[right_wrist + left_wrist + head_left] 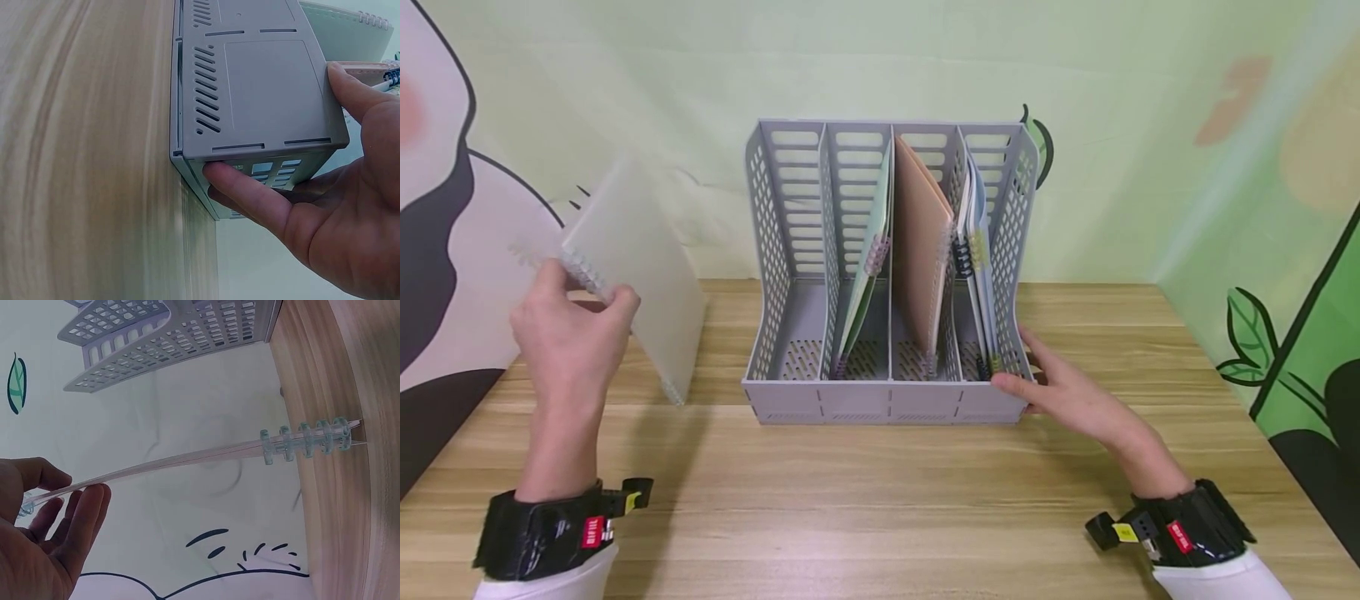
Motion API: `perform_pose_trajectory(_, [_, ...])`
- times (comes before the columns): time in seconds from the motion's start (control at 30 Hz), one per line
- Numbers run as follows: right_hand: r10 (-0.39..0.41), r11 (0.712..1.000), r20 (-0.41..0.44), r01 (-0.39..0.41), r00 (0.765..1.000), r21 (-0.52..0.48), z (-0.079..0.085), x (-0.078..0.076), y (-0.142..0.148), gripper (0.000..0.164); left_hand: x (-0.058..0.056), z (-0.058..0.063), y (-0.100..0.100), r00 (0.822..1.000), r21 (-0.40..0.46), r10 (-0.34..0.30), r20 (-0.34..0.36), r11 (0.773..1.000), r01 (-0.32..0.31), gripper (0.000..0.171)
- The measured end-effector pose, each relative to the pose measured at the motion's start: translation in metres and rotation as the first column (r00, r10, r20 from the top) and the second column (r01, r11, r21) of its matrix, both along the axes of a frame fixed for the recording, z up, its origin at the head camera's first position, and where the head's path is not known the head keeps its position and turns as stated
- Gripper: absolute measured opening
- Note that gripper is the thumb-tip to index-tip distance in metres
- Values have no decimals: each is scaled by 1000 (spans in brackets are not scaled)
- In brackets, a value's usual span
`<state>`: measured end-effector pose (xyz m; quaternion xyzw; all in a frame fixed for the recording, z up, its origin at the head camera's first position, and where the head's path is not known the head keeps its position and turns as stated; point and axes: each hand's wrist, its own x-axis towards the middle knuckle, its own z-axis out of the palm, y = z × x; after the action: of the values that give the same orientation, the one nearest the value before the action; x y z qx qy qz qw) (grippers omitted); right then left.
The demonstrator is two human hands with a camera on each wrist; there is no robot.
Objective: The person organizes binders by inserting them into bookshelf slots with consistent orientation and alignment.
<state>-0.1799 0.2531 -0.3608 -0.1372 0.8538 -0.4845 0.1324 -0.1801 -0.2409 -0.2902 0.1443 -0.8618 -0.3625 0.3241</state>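
My left hand point(572, 333) pinches a white loose-leaf notebook point(647, 267) near its ringed edge, left of the grey file organizer point(857, 404). In the left wrist view the notebook point(187, 459) is seen edge-on between thumb and fingers, with clear plastic rings along it. My right hand point(1067, 392) grips the organizer's front right corner, thumb on the top of the front edge and fingers against the side wall, as the right wrist view shows. A green notebook point(867, 275) leans in the second compartment from the left, a tan notebook point(921, 250) in the third.
Notebooks with black and yellow rings, one of them blue point(979, 208), stand in the rightmost compartment. The leftmost compartment shows its bare slotted floor point(801, 358). Behind the wooden table point(850, 500) hangs a pale green printed backdrop point(1112, 125).
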Motion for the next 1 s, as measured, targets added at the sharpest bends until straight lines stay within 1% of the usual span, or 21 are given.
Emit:
perform_pose_trajectory(0.3, [-6, 1000, -7, 7, 1000, 8, 0, 1, 0, 89, 1, 1, -1, 1000, -31, -1, 25, 1000, 2, 46])
perform_pose_trajectory(0.53, [-11, 1000, -6, 11, 1000, 11, 0, 1, 0, 89, 0, 0, 0, 1000, -5, -23, 19, 1000, 23, 47])
perform_pose_trajectory(0.7, [-4, 1000, -1, 4, 1000, -3, -1, 1, 0, 88, 1, 1, 2, 999, 15, -31, 32, 999, 31, 48])
perform_pose_trajectory(0.87, [-1, 1000, -12, 1, 1000, 1, 0, 1, 0, 88, 2, 3, 2, 999, 22, -22, 50, 1000, 21, 44])
perform_pose_trajectory(1.0, [1, 1000, -15, -1, 1000, 0, 0, 1, 0, 87, 3, 3, 3, 999, 21, -9, 51, 1000, 8, 40])
